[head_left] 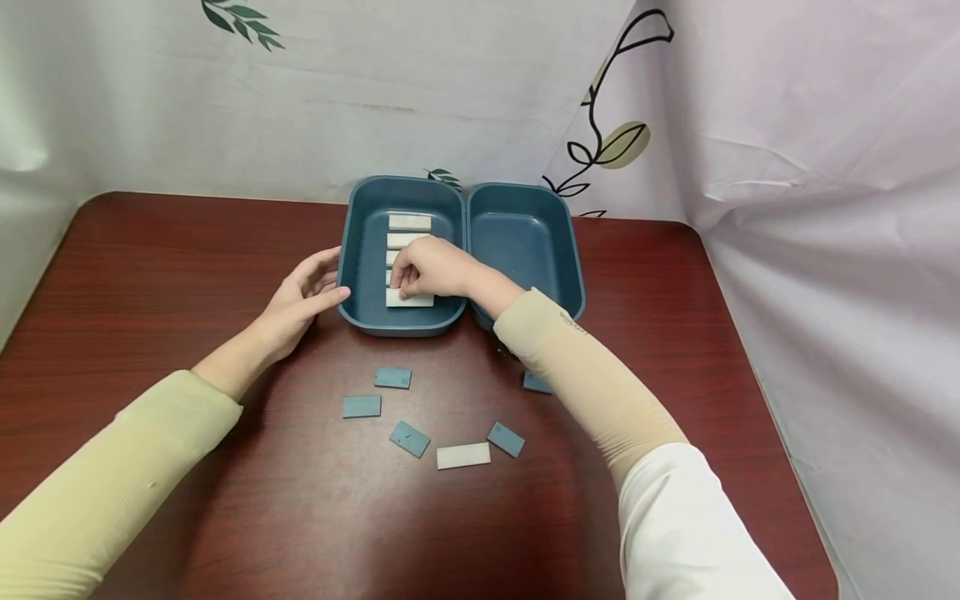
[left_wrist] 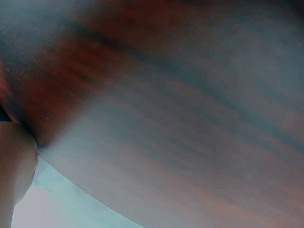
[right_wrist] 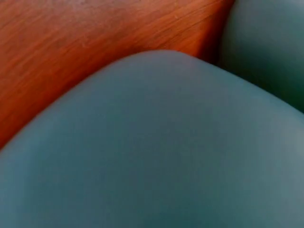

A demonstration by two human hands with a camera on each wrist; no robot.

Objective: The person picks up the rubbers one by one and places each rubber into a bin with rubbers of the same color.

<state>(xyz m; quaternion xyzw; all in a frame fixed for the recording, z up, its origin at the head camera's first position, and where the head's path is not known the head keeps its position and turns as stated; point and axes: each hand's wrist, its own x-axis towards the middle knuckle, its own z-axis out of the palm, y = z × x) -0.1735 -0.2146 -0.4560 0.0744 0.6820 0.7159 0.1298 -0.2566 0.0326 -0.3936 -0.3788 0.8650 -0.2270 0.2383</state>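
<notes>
In the head view my right hand reaches into the left blue tray, its bent fingers and thumb pinching the nearest white tile. Behind that tile, more white tiles lie in a column on the tray floor, some partly covered by the hand. My left hand is at the tray's left side, thumb by the rim and relaxed fingers along the outer wall. The right wrist view is filled by a blue tray wall. Only blurred table and a bit of skin show in the left wrist view.
A second blue tray stands against the left one, under the right forearm. In front lie several blue-grey tiles and a loose white tile on the dark red wooden table. A patterned white cloth hangs behind.
</notes>
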